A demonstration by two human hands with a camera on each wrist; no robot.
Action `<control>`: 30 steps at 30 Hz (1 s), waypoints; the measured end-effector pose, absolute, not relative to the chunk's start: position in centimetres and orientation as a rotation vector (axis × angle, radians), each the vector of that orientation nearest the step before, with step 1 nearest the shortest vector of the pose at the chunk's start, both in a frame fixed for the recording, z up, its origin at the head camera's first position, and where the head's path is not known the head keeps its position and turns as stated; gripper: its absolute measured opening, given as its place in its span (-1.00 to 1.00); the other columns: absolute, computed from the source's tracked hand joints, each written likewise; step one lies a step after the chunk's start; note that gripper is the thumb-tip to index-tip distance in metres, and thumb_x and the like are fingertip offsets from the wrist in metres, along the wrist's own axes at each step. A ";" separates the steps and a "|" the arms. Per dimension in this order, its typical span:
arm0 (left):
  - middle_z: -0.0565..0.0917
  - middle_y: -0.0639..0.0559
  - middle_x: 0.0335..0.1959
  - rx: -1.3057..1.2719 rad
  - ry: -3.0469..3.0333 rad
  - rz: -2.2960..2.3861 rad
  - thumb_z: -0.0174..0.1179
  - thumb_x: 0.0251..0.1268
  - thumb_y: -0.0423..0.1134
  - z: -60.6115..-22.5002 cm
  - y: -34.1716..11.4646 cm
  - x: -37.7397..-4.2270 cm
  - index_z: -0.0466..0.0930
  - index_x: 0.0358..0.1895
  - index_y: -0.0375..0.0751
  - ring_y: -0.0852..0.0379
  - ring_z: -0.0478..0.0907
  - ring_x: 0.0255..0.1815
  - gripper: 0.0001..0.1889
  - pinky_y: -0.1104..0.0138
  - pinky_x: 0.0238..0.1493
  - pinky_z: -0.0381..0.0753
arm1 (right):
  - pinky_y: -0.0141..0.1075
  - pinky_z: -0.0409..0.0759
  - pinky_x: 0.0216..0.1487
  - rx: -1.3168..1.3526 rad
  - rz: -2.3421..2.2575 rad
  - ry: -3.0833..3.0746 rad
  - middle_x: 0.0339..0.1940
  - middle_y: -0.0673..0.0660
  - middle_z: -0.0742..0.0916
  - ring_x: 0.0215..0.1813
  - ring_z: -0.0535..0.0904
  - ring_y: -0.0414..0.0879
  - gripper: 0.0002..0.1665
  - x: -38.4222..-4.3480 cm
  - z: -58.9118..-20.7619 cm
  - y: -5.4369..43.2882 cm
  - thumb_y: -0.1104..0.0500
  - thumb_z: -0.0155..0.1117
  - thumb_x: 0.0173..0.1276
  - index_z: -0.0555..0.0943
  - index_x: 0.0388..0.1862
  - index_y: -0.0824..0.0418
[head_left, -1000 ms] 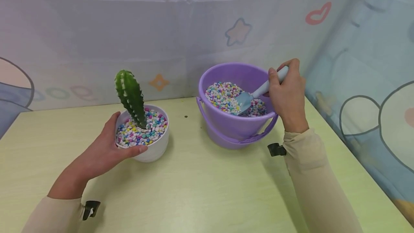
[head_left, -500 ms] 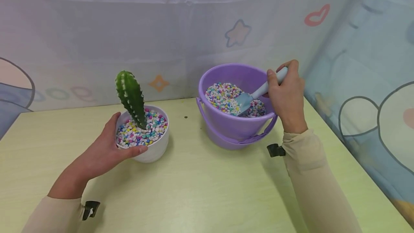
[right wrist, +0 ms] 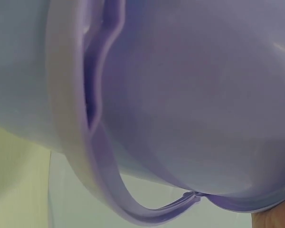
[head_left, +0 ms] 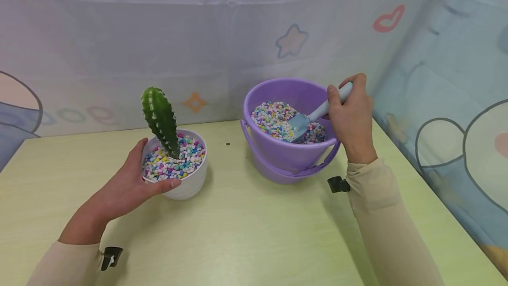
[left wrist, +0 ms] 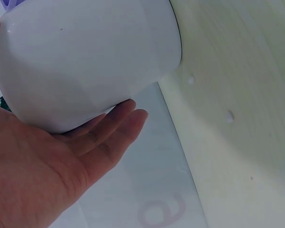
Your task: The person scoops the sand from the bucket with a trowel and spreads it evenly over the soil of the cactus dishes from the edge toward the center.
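On the left of the head view, my left hand (head_left: 119, 191) grips the side of a white flower pot (head_left: 194, 185), thumb along the near rim. Multicoloured pebbles (head_left: 168, 169) fill the pot, and a green cactus (head_left: 158, 116) leans to the left out of them. The left wrist view shows the fingers (left wrist: 114, 137) lying along the pot's wall (left wrist: 95, 57). At the right, my right hand (head_left: 352, 122) holds a light blue toy shovel (head_left: 317, 113) by its handle. The shovel's blade rests in pebbles inside a purple bucket (head_left: 278, 158).
The bucket's carrying handle (right wrist: 69, 95) hangs down its near side. A small dark speck (head_left: 228, 144) lies on the light wooden table (head_left: 238, 233) between pot and bucket. Printed cloth (head_left: 158, 47) stands behind the table, with more along its right side.
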State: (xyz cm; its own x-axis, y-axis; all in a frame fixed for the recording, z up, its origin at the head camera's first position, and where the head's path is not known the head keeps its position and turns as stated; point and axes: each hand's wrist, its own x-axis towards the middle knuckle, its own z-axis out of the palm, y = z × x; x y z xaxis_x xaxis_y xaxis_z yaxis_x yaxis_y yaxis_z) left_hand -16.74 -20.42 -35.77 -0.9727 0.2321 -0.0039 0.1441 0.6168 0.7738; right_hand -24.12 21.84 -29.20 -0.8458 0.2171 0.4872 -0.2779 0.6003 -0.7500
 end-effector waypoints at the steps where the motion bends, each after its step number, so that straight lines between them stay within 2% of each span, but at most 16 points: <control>1: -0.03 -0.40 0.45 0.319 2.731 1.295 0.41 0.17 0.04 -35.8 -20.4 -16.7 -0.53 0.53 -0.26 -0.32 0.05 0.39 0.27 -0.24 0.26 0.12 | -0.36 0.62 -0.45 0.047 1.195 -2.285 -0.37 0.28 0.65 -0.47 0.72 0.08 -0.58 -24.1 -29.2 21.8 -0.08 -0.01 0.54 0.26 0.01 0.26; 7: 0.02 -0.36 0.44 0.329 2.737 1.295 0.41 0.17 0.04 -35.8 -20.5 -16.7 -0.48 0.54 -0.25 -0.28 0.10 0.37 0.24 -0.20 0.24 0.17 | -0.35 0.62 -0.44 0.041 1.185 -2.292 -0.37 0.27 0.65 -0.53 0.70 -0.09 -0.58 -24.2 -29.2 21.8 -0.09 -0.03 0.54 0.25 0.01 0.25; 13: 0.02 -0.38 0.43 0.338 2.757 1.279 0.41 0.17 0.06 -35.7 -20.4 -16.8 -0.50 0.54 -0.26 -0.29 0.11 0.36 0.26 -0.22 0.24 0.16 | -0.34 0.62 -0.45 0.040 1.200 -2.283 -0.35 0.27 0.65 -0.47 0.72 0.06 -0.59 -24.2 -28.9 21.8 -0.08 -0.02 0.54 0.26 0.00 0.25; 20: 0.02 -0.36 0.42 0.346 2.753 1.281 0.40 0.18 0.04 -35.7 -20.4 -16.8 -0.50 0.54 -0.25 -0.29 0.11 0.36 0.24 -0.22 0.24 0.17 | -0.35 0.63 -0.44 0.040 1.201 -2.280 -0.35 0.27 0.64 -0.55 0.68 -0.13 -0.59 -24.1 -29.0 21.9 -0.08 -0.02 0.54 0.26 -0.01 0.25; 30: 0.02 -0.37 0.43 0.329 2.755 1.277 0.40 0.16 0.10 -35.6 -20.4 -16.7 -0.51 0.54 -0.26 -0.28 0.10 0.37 0.27 -0.22 0.25 0.15 | -0.34 0.63 -0.44 0.035 1.201 -2.282 -0.35 0.27 0.64 -0.51 0.70 -0.04 -0.57 -24.1 -29.2 21.9 -0.10 -0.02 0.54 0.27 0.00 0.25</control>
